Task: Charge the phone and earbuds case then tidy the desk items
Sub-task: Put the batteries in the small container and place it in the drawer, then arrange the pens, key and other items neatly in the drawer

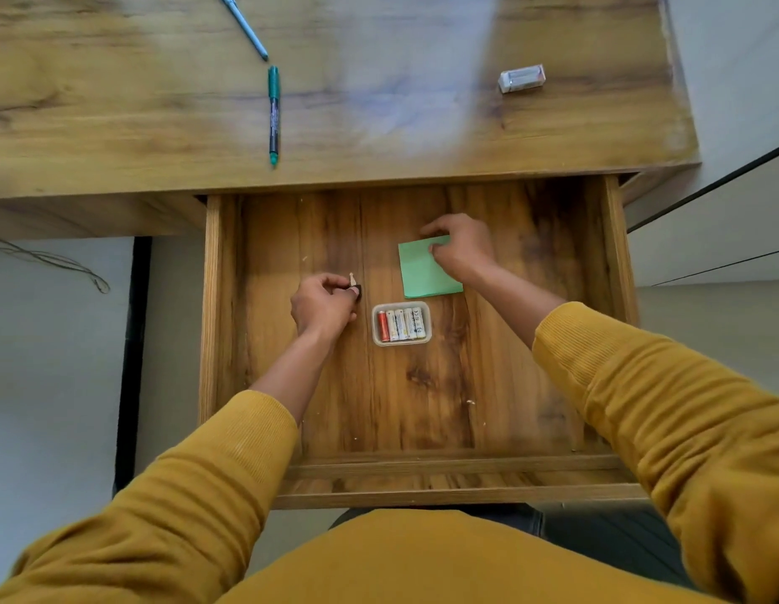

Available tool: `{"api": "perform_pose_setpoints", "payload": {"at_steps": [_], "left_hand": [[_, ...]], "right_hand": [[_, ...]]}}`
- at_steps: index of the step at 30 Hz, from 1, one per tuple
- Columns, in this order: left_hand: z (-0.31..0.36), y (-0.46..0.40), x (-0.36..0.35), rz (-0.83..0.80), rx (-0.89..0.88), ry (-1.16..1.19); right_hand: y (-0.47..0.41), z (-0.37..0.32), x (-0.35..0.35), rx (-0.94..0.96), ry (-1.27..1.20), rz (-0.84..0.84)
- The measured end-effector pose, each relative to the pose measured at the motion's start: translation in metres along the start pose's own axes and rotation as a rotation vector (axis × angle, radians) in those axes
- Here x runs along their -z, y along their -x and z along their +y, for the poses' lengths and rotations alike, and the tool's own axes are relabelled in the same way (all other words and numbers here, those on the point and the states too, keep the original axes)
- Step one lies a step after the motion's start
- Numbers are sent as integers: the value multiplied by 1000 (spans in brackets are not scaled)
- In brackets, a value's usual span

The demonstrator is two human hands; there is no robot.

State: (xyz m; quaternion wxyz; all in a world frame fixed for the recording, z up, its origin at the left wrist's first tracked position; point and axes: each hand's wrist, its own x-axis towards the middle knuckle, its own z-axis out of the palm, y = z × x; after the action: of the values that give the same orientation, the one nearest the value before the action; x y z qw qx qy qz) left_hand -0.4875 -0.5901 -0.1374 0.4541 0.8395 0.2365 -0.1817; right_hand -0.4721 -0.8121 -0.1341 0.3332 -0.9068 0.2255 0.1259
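Both hands are inside an open wooden drawer [213, 324] under the desk. My left hand [322, 305] pinches a small dark object with a pale tip [354, 286] just above the drawer floor. My right hand [459, 246] holds the top edge of a green sticky-note pad [422, 272] that lies flat on the drawer floor. Between and below the hands sits a clear little tray of batteries [401, 323], one red and the others white. No phone or earbuds case is in view.
On the desk top [117, 124] lie a green marker [273, 115], a blue pen [243, 24] and a white eraser [522, 78] at the right. A thin cable [52, 263] runs along the floor at the left.
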Motion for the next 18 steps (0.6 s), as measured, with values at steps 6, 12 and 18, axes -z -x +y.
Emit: {"api": "perform_pose_setpoints", "payload": {"at_steps": [6,12,18], "left_hand": [[10,-3,16,16,-191,-36],[39,-4,32,63,-390,-67],[81,-19,50,197,-531,-65]], "right_hand": [[2,-8,9,124,158,142],[8,-29,19,285,141,217],[1,-80,32,482,-28,285]]}}
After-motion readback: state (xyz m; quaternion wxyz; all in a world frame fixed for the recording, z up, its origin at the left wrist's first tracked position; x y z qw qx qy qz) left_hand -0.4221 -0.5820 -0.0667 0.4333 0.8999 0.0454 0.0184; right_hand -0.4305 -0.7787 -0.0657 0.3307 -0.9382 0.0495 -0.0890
